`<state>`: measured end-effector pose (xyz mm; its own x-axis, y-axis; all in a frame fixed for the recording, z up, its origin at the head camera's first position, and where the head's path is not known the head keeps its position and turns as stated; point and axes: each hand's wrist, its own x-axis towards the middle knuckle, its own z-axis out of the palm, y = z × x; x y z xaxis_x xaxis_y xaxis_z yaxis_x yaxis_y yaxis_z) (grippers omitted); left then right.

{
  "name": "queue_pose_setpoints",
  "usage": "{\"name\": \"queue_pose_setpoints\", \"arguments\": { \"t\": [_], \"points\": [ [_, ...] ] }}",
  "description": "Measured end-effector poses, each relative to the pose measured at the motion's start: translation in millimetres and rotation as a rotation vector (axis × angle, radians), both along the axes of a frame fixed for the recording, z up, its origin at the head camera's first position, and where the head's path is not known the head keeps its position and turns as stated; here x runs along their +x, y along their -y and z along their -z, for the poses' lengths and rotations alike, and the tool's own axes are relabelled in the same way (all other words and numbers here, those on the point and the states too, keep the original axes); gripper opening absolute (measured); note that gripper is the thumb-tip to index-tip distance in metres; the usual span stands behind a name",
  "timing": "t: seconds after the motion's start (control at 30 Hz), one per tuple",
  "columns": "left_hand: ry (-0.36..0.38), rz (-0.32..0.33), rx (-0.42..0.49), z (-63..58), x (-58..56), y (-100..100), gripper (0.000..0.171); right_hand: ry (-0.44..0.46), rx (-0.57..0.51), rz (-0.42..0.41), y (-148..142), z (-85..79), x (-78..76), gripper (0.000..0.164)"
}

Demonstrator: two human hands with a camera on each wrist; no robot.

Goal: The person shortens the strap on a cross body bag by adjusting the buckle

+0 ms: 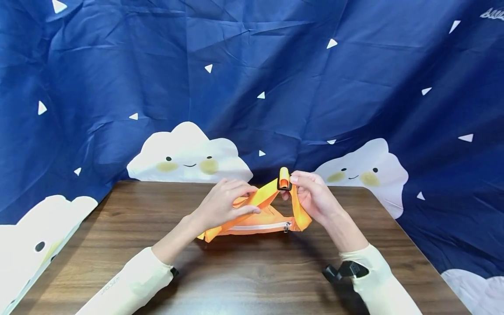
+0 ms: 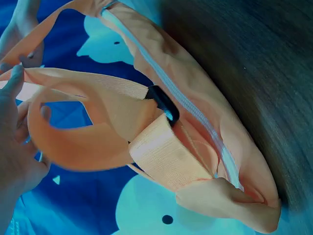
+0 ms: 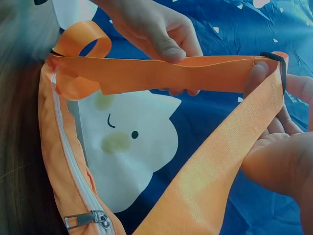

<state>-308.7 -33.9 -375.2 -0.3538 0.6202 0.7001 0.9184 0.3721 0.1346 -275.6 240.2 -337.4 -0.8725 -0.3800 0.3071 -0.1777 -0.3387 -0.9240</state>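
Your orange bag point(image 1: 271, 216) is just below the center of the head view, over the desk point(image 1: 244, 280); you can't tell whether its underside touches the wood. A white zipper point(image 1: 256, 227) runs along its near side, with the metal zipper pull point(image 1: 286, 227) toward the right end. Above it you have the orange strap point(image 1: 264, 195) raised, slanting up to a black buckle point(image 3: 283, 73) and falling from there to the bag's right end. The left wrist view shows a second black buckle point(image 2: 164, 104) beside the zipper, with a loose loop of strap in front of it.

Your left hand point(image 1: 225, 202) is partly closed, the strap between thumb and fingers. Your right hand point(image 1: 316, 197) is bent in a pinch on the strap right at the raised buckle. Pale sleeves point(image 1: 135, 280) cover your forearms, and a dark device point(image 1: 346, 269) sits at your right wrist. Blue cloth point(image 1: 252, 65) with white clouds point(image 1: 189, 153) fills the upper frame behind the desk.
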Motion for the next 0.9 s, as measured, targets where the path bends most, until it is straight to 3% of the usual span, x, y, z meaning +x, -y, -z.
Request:
{"name": "queue_pose_setpoints", "arguments": {
  "t": [0.37,0.5,0.73,0.9],
  "points": [
    [0.036,-0.029,-0.072,0.9,-9.7,12.2,0.050,0.045,-0.154,0.006,-6.0,2.2,-1.4,0.029],
    [0.051,-0.031,-0.093,-2.9,-12.9,16.8,0.049,0.041,-0.156,0.006,-7.8,-0.9,-0.9,0.030],
    [0.102,-0.029,-0.178,-8.9,-12.4,20.4,0.052,-0.025,0.082,0.019,-6.0,-9.7,7.3,0.023],
    [0.054,-0.002,-0.091,-10.9,-5.5,13.5,0.052,-0.056,0.331,0.043,2.7,-8.6,12.9,0.018]
  ]
}}
